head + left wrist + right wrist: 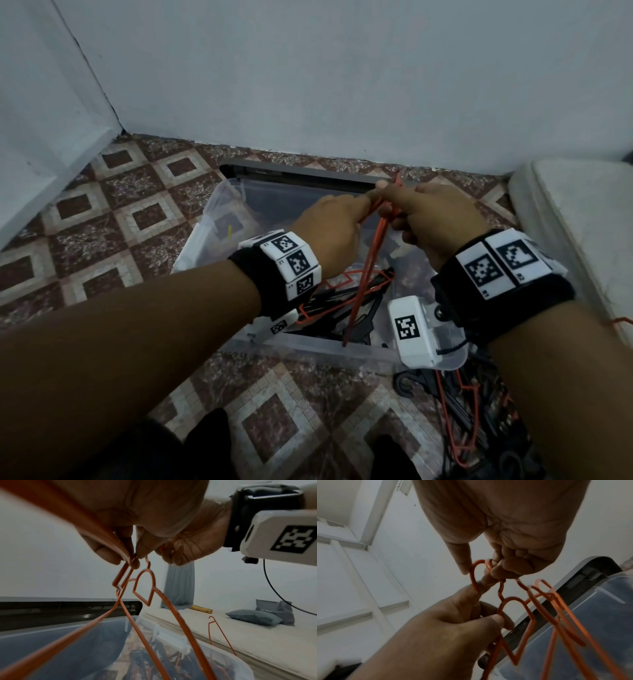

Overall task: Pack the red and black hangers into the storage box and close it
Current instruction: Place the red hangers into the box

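Over the clear storage box (pixel 308 346), both hands hold a bunch of red wire hangers (pixel 371 263) by their hooks. My left hand (pixel 363 200) pinches one hook between thumb and forefinger (pixel 123 559). My right hand (pixel 400 210) curls its fingers round the other hooks (pixel 481 568). The hangers (pixel 173 609) dangle into the box, their lower ends near its front rim. Black and red hangers (pixel 342 308) lie tangled on the box floor. The box's grey lid (pixel 308 170) leans on the wall behind it.
A heap of black and red hangers (pixel 462 404) lies on the patterned tile floor at the lower right. A pale mattress (pixel 575 212) runs along the right, with one red hanger (pixel 217 631) propped against it. White walls close off the back and left.
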Action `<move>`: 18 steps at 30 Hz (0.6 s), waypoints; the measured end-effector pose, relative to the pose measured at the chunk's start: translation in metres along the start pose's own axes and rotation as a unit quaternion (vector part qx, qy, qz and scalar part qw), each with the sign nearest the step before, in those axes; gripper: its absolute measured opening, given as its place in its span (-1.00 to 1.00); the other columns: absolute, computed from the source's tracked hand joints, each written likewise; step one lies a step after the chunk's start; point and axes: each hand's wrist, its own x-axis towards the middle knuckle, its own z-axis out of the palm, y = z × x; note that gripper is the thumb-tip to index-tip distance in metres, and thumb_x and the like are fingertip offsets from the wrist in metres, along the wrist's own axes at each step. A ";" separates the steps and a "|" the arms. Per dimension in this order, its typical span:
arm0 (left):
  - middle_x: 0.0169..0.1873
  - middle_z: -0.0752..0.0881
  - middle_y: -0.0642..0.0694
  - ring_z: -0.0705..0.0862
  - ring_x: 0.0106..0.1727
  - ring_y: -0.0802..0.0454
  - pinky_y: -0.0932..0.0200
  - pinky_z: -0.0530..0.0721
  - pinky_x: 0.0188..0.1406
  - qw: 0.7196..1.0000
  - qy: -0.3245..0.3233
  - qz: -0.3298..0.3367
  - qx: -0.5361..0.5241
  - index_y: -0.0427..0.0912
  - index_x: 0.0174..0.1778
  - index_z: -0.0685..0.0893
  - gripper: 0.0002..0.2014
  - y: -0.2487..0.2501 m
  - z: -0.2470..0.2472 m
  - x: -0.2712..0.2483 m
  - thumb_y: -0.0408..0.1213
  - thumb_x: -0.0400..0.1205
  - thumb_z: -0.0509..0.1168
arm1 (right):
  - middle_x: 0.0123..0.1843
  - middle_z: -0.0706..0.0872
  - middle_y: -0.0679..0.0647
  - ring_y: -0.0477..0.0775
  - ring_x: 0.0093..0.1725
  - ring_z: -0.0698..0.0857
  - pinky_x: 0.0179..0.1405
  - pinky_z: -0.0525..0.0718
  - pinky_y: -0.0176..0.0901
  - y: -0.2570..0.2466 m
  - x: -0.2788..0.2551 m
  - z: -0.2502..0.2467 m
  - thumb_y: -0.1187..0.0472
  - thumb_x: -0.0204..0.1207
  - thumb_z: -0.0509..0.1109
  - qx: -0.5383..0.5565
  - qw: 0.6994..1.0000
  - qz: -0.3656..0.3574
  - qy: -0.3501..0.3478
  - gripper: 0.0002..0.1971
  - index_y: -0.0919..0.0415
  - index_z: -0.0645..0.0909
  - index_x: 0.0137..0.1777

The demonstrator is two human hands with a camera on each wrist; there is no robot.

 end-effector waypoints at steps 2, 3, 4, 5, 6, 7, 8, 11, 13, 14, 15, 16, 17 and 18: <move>0.06 0.65 -0.13 0.59 0.09 -0.17 -0.17 0.62 0.10 1.000 -0.025 -0.002 -0.013 -0.12 0.31 0.55 -0.66 0.004 0.001 0.002 -0.40 0.62 0.14 | -0.33 0.75 0.24 0.06 -0.48 0.54 -0.54 0.42 -0.13 0.000 0.003 -0.001 -0.09 0.20 0.58 0.009 1.000 -0.002 0.013 -0.62 0.30 0.77 -0.34; 0.10 0.65 -0.11 0.61 0.09 -0.14 -0.12 0.63 0.11 0.999 -0.039 0.001 -0.025 -0.10 0.38 0.52 -0.62 0.005 -0.001 0.002 -0.38 0.63 0.16 | -0.34 0.74 0.25 0.08 -0.48 0.54 -0.53 0.42 -0.13 0.000 0.004 -0.002 -0.07 0.18 0.57 0.008 1.000 -0.002 0.020 -0.65 0.27 0.78 -0.35; 0.14 0.64 -0.07 0.62 0.07 -0.08 -0.04 0.63 0.11 0.998 -0.047 0.007 -0.029 -0.03 0.50 0.45 -0.54 0.006 -0.005 0.002 -0.34 0.65 0.18 | -0.36 0.74 0.23 0.08 -0.48 0.55 -0.51 0.44 -0.10 0.001 0.006 -0.004 -0.06 0.17 0.56 0.003 1.000 -0.003 0.030 -0.69 0.22 0.79 -0.38; 0.15 0.63 -0.02 0.63 0.04 -0.01 0.05 0.62 0.09 0.999 -0.043 0.011 -0.026 0.08 0.59 0.36 -0.47 0.008 -0.010 0.001 -0.28 0.67 0.20 | -0.38 0.74 0.19 0.07 -0.48 0.56 -0.46 0.46 -0.06 0.002 0.008 -0.006 -0.06 0.18 0.54 -0.006 0.999 -0.006 0.045 -0.73 0.16 0.79 -0.41; 0.13 0.64 0.02 0.62 0.00 0.05 0.10 0.61 0.09 0.999 -0.021 0.009 -0.025 0.14 0.63 0.32 -0.44 0.008 -0.016 0.001 -0.24 0.68 0.21 | -0.40 0.74 0.15 0.05 -0.47 0.57 -0.41 0.48 -0.02 0.002 0.010 -0.010 -0.05 0.19 0.51 -0.016 0.998 -0.011 0.061 -0.78 0.10 0.80 -0.43; 0.10 0.67 0.05 0.62 -0.02 0.09 0.13 0.62 0.09 0.999 0.017 -0.002 -0.036 0.13 0.61 0.36 -0.47 0.007 -0.024 0.002 -0.21 0.69 0.22 | -0.41 0.75 0.12 0.03 -0.47 0.59 -0.36 0.49 -0.01 0.003 0.012 -0.013 -0.04 0.20 0.49 -0.022 0.997 -0.017 0.074 -0.81 0.05 0.80 -0.44; 0.05 0.70 0.07 0.63 -0.04 0.10 0.14 0.63 0.08 0.997 0.061 -0.018 -0.053 0.11 0.55 0.45 -0.53 0.004 -0.033 0.004 -0.19 0.69 0.22 | -0.40 0.77 0.10 0.00 -0.48 0.60 -0.34 0.51 -0.01 0.003 0.014 -0.016 -0.02 0.20 0.47 -0.024 0.996 -0.024 0.082 -0.84 0.02 0.81 -0.44; -0.11 0.72 0.15 0.67 -0.07 0.12 0.22 0.56 -0.05 0.984 0.158 -0.048 -0.070 0.11 0.29 0.64 -0.71 -0.013 -0.059 0.012 -0.07 0.66 0.24 | -0.39 0.80 0.07 -0.07 -0.52 0.63 -0.35 0.60 -0.11 0.002 0.015 -0.021 -0.04 0.27 0.47 -0.017 0.994 -0.058 0.092 -0.83 -0.01 0.82 -0.41; -0.09 0.75 0.12 0.70 -0.04 0.07 0.23 0.55 -0.05 0.985 0.153 -0.070 -0.025 0.09 0.19 0.68 -0.76 -0.034 -0.065 0.012 -0.01 0.65 0.23 | -0.42 0.80 0.01 -0.10 -0.51 0.65 -0.36 0.66 -0.09 0.000 0.013 -0.025 -0.09 0.34 0.45 -0.062 0.990 -0.091 0.087 -0.78 -0.04 0.81 -0.41; -0.01 0.77 0.04 0.71 0.02 -0.01 0.20 0.57 -0.01 0.989 0.115 -0.086 0.019 0.04 0.19 0.69 -0.74 -0.047 -0.062 0.011 -0.02 0.66 0.23 | -0.42 0.79 -0.01 -0.09 -0.49 0.66 -0.32 0.70 0.00 -0.002 0.012 -0.026 -0.10 0.38 0.44 -0.093 0.986 -0.106 0.086 -0.75 -0.02 0.80 -0.40; 0.07 0.77 -0.05 0.71 0.08 -0.08 0.17 0.58 0.04 0.991 0.048 -0.105 0.070 -0.01 0.21 0.69 -0.72 -0.061 -0.054 0.008 -0.02 0.67 0.23 | -0.41 0.79 -0.02 -0.07 -0.48 0.65 -0.25 0.74 0.11 -0.004 0.009 -0.028 -0.10 0.41 0.42 -0.123 0.981 -0.117 0.089 -0.72 0.02 0.79 -0.40; 0.13 0.76 -0.10 0.70 0.12 -0.12 0.15 0.60 0.09 0.985 -0.035 -0.123 0.114 -0.06 0.24 0.70 -0.69 -0.073 -0.043 0.004 -0.03 0.67 0.24 | -0.40 0.79 -0.02 -0.05 -0.47 0.65 -0.18 0.76 0.18 -0.006 0.007 -0.029 -0.10 0.44 0.41 -0.154 0.975 -0.128 0.094 -0.70 0.04 0.79 -0.39; 0.17 0.75 -0.13 0.70 0.14 -0.14 0.12 0.63 0.13 0.972 -0.120 -0.139 0.149 -0.09 0.25 0.71 -0.67 -0.085 -0.032 -0.001 -0.02 0.66 0.27 | -0.39 0.79 -0.02 -0.04 -0.47 0.65 -0.14 0.76 0.20 -0.008 0.005 -0.030 -0.09 0.46 0.39 -0.182 0.968 -0.142 0.098 -0.69 0.05 0.78 -0.38; 0.18 0.75 -0.15 0.70 0.15 -0.15 0.08 0.65 0.16 0.954 -0.192 -0.149 0.175 -0.11 0.25 0.72 -0.65 -0.096 -0.020 -0.006 -0.01 0.64 0.29 | -0.38 0.79 -0.02 -0.03 -0.46 0.65 -0.13 0.75 0.20 -0.010 0.003 -0.030 -0.08 0.50 0.37 -0.205 0.961 -0.157 0.101 -0.68 0.04 0.78 -0.37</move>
